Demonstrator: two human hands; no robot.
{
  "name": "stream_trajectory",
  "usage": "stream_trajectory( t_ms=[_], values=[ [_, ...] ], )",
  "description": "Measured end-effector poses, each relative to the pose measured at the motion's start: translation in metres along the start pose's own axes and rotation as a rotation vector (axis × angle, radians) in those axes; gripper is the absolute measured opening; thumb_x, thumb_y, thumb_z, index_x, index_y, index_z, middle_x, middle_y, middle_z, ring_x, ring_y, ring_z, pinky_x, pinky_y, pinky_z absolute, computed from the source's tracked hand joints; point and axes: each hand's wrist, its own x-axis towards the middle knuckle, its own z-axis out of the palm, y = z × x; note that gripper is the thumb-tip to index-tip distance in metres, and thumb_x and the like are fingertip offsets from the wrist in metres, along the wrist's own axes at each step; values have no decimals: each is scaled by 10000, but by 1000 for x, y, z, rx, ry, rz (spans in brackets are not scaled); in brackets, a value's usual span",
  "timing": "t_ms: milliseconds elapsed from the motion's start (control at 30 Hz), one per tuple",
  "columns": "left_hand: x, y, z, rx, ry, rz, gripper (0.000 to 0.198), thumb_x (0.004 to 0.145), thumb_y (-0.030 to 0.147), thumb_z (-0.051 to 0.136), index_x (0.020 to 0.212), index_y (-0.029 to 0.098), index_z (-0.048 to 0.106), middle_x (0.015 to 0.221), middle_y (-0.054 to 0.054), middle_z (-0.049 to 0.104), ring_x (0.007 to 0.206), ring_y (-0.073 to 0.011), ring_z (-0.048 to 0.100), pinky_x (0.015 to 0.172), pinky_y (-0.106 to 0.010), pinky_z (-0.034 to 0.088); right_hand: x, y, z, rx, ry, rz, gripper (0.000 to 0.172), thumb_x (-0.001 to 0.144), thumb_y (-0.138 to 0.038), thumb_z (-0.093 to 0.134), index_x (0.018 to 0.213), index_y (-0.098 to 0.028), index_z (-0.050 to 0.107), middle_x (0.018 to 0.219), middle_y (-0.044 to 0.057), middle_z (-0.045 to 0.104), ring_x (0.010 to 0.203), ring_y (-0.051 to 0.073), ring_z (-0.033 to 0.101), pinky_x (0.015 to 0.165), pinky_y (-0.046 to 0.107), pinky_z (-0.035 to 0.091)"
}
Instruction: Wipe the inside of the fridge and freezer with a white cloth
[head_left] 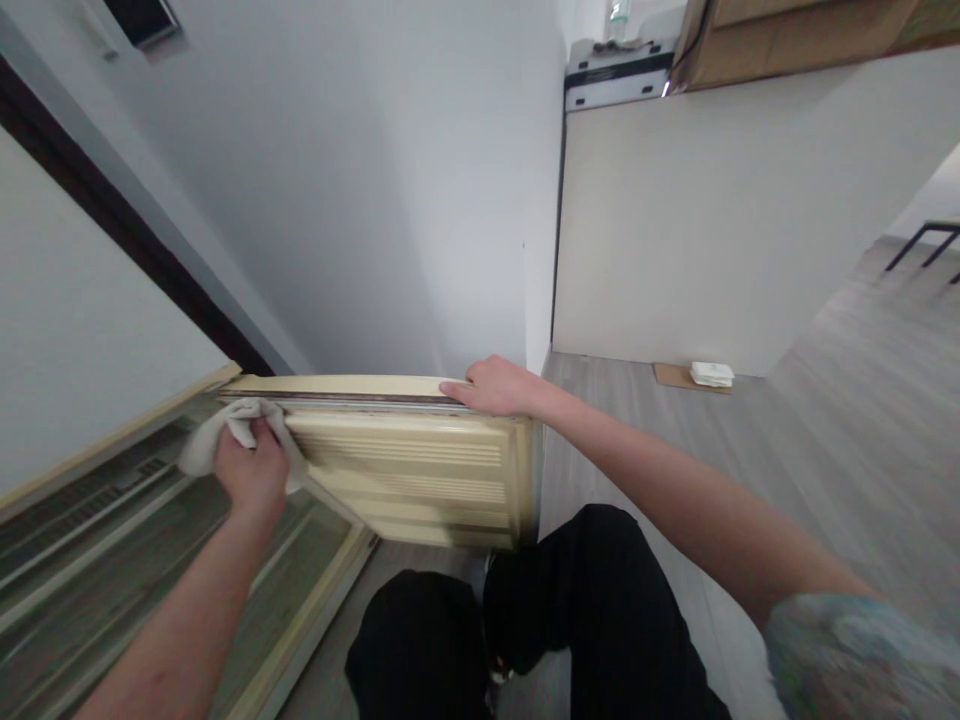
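A cream refrigerator door (405, 470) stands open in front of my knees, its ribbed inner side facing me. With my left hand (251, 465) I grip a whitish cloth (199, 440) and hold it against the hinge end of the door's upper edge and seal. My right hand (499, 385) is wrapped over the top edge near the door's free end, fingers on the far side partly hidden. To the left is the open refrigerator compartment (300, 560), with a dark vent strip and shelf ledges inside.
A white wall (450, 200) rises behind the door. At the right a white panel (675, 220) carries a cardboard box (810, 35). On the grey floor (825, 480) lies a pack of white tissues (711, 374) on a piece of cardboard. Black table legs (907, 245) stand far right.
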Motion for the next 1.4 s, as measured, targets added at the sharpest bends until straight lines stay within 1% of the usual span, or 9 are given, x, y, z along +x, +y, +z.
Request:
stream_trajectory(
  t_ms=[300,400,533,633,733,933,1067,1233,1400],
  values=[
    [-156,43,46,-144,-156,-90,469,982,556,517,1148,159,704,1084,-169,757,1080,-351,713,966,-520,581,-9,-7,1,10,26,34,790,1086,-646,321,1140,-18,797,1146,294,747,1120,382,725,922,407,557],
    [-151,46,44,-192,-163,-123,526,999,586,478,1181,151,713,1134,-171,766,1077,-329,725,943,-482,600,-10,-7,1,20,31,34,798,1080,-663,328,1143,-19,795,1155,293,745,1119,380,727,926,406,563],
    [-91,31,30,-155,-35,-199,563,1023,459,425,1346,44,624,1360,-245,678,1273,-377,648,1072,-551,532,-9,-7,3,57,44,28,802,1071,-680,339,1137,-25,797,1163,289,745,1119,377,727,932,416,572],
    [-81,35,27,-74,-18,-215,543,1004,482,464,1210,31,685,1206,-267,715,1243,-482,639,1021,-687,505,-8,-7,4,88,48,20,774,1069,-657,355,1153,-27,796,1172,287,744,1125,386,723,938,438,577],
    [-134,57,38,-61,-73,-146,561,1015,525,437,1169,61,712,1101,-293,731,1147,-519,674,932,-768,504,-8,-7,5,114,51,16,807,1058,-691,341,1155,-32,797,1179,290,741,1115,399,726,929,460,584],
    [-276,107,72,-269,-324,205,496,922,190,551,1407,191,656,1588,-215,518,1474,-392,504,1152,-597,497,-8,-10,5,79,53,29,771,1079,-641,333,1149,-30,798,1173,288,744,1137,386,725,958,452,580],
    [-244,97,68,-235,-277,127,478,953,315,507,1356,134,687,1407,-198,663,1381,-351,584,1217,-521,447,-7,-9,4,82,34,5,883,1057,-737,279,1165,-29,795,1182,296,738,1152,397,718,977,472,571],
    [-181,81,58,-144,-123,-67,587,988,436,411,1252,-18,673,1258,-332,669,1295,-500,603,1122,-711,439,-4,-5,5,143,67,-2,887,1028,-775,302,1183,-56,798,1174,274,748,1106,408,728,931,490,586],
    [-272,119,72,-267,-348,70,513,961,382,496,1349,85,652,1658,-259,395,1546,-384,401,1267,-497,377,-6,-3,6,139,77,0,900,1019,-791,288,1149,-66,806,1144,276,753,1084,404,733,918,488,588]
  ],
)
